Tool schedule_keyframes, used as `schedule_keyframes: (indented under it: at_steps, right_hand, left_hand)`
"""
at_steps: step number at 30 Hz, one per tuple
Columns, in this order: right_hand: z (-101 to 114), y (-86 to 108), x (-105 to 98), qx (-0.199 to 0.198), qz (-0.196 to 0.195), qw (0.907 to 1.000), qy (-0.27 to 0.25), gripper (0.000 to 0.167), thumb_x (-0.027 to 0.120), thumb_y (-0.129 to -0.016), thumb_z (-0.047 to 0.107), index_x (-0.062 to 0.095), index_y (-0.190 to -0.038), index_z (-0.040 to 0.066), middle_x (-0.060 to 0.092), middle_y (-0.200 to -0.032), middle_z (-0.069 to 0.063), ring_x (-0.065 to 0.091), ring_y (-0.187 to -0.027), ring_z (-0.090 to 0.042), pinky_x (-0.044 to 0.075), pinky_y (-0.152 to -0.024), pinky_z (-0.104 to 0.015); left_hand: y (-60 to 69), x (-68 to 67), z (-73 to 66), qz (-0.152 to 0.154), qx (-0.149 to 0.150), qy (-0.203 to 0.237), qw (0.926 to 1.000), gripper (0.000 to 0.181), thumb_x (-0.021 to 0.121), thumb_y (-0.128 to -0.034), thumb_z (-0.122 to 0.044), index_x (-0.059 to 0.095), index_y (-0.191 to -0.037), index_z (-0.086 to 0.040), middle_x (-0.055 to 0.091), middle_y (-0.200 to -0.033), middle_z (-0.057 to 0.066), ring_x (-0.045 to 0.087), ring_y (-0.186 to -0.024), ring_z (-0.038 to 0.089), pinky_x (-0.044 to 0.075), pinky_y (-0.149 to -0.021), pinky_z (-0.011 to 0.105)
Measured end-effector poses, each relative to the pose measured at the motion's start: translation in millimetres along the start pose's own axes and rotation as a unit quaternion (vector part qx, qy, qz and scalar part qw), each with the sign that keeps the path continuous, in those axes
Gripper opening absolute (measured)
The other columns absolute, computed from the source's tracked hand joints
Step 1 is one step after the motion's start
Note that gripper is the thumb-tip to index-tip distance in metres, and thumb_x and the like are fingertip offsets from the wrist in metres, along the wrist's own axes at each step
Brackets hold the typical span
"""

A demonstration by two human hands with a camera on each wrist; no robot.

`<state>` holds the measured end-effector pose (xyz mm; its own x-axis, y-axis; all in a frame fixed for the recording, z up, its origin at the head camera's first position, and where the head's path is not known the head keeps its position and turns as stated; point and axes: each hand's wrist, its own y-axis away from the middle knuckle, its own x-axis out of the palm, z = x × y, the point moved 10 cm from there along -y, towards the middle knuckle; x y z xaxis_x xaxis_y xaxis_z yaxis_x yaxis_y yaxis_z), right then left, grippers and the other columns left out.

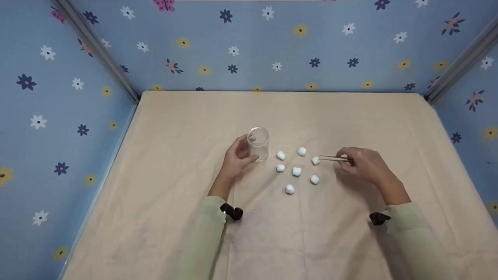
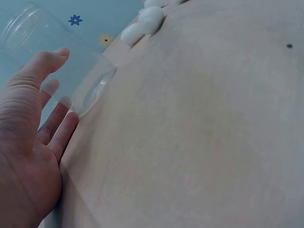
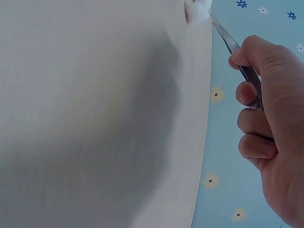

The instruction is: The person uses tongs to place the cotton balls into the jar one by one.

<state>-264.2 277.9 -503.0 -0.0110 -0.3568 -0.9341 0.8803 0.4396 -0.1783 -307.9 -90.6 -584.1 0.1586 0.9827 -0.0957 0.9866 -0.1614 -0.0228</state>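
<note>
A clear, lidless plastic jar (image 1: 263,151) stands upright on the cloth, its mouth upward. My left hand (image 1: 234,158) holds it from the left, with the thumb (image 2: 45,64) on the near side and the other fingers behind. My right hand (image 1: 363,164) pinches a pair of metal tweezers (image 1: 330,158) between thumb and fingers. The tweezer tips point left and reach a white cotton ball (image 1: 315,160); whether they grip it, I cannot tell. In the right wrist view the tweezers (image 3: 227,38) slant up towards a white cotton ball (image 3: 197,13).
Several more cotton balls (image 1: 297,171) lie scattered between the hands, right of the jar. A beige cloth (image 1: 175,155) covers the table. Blue flowered panels (image 1: 249,39) stand at the back and both sides. Small black devices (image 1: 232,212) sit at the wrists.
</note>
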Motion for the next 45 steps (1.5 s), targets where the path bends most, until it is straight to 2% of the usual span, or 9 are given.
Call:
schedule_keyframes:
  at_steps: [11,22,31,39,45]
  right_hand:
    - [0,-2.0,8,0.001,0.012,0.9999,-0.003,0.017,0.075,-0.096,0.006,0.080,-0.112,0.010,0.078,-0.086,-0.006,0.062,-0.071,-0.016,0.050,-0.063,-0.037]
    - [-2,-1.1,16,-0.001,0.002,0.9999,-0.016,0.015,0.079,-0.097,0.006,0.079,-0.111,0.007,0.079,-0.089,-0.008,0.063,-0.073,-0.018,0.052,-0.065,-0.036]
    - [-1,-1.2,21,0.006,-0.004,0.9996,-0.029,0.012,0.082,-0.099,0.011,0.080,-0.110,0.009,0.078,-0.087,-0.007,0.059,-0.073,-0.016,0.049,-0.065,-0.034]
    - [0,-1.8,23,0.007,-0.007,0.9992,-0.038,0.010,0.083,-0.099,0.011,0.080,-0.108,0.008,0.078,-0.086,-0.007,0.058,-0.072,-0.015,0.048,-0.066,-0.034]
    - [0,-2.1,22,0.004,-0.012,0.9991,-0.040,0.009,0.083,-0.100,0.012,0.081,-0.108,0.008,0.080,-0.089,-0.008,0.062,-0.074,-0.016,0.051,-0.067,-0.037]
  left_hand:
    - [0.1,-0.3,0.7,-0.002,-0.001,-0.004,1.0000,0.073,0.085,-0.0958,0.001,0.055,-0.161,-0.008,0.064,-0.157,0.023,0.066,-0.149,0.043,0.057,-0.129,0.048]
    - [1.9,-0.4,3.4,-0.004,-0.016,-0.002,0.9999,0.075,0.085,-0.0970,-0.003,0.053,-0.165,-0.009,0.064,-0.155,0.021,0.068,-0.145,0.042,0.057,-0.129,0.051]
    - [1.3,-0.4,3.5,-0.009,-0.015,-0.004,0.9998,0.073,0.085,-0.0967,-0.003,0.055,-0.162,-0.011,0.064,-0.156,0.020,0.067,-0.147,0.041,0.056,-0.130,0.050]
    - [0.1,-0.9,2.2,-0.009,-0.003,0.002,1.0000,0.072,0.085,-0.0955,0.001,0.056,-0.160,-0.007,0.066,-0.153,0.023,0.068,-0.145,0.043,0.055,-0.130,0.052]
    - [0.4,-1.2,2.1,-0.009,-0.002,0.005,0.9999,0.072,0.086,-0.0953,0.000,0.056,-0.161,-0.008,0.066,-0.154,0.022,0.067,-0.146,0.041,0.055,-0.131,0.051]
